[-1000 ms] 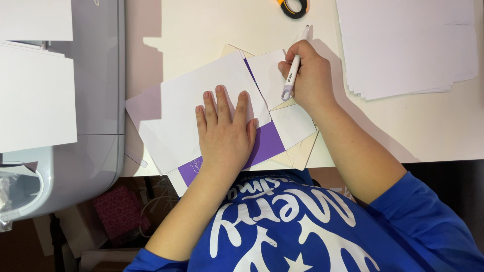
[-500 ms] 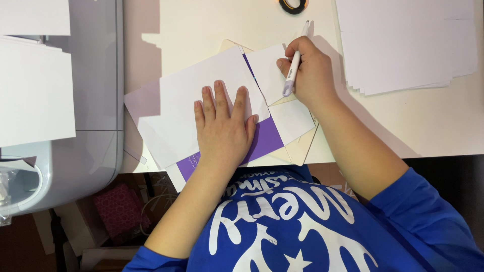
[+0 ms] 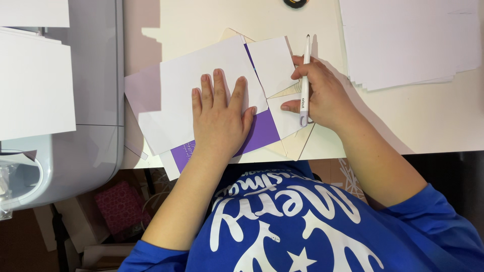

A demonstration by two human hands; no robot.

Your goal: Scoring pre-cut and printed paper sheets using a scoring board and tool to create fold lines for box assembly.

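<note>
Left hand (image 3: 219,118) spread flat on white sheet (image 3: 201,80), frame centre, over purple sheet (image 3: 262,133). Right hand (image 3: 322,95) closed round white pen tool (image 3: 304,80). Risk judged: small white pieces (image 3: 272,65) shifted if pressure eased.

My left hand (image 3: 220,118) flat on card pile (image 3: 201,95); right hand (image 3: 322,95) beside it, pen tool (image 3: 304,80) in grip. Machine (image 3: 85,85) left, paper stack (image 3: 408,40) right.

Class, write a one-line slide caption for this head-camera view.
Left hand flattens white paper over purple card; right hand grips white pen tool.
</note>
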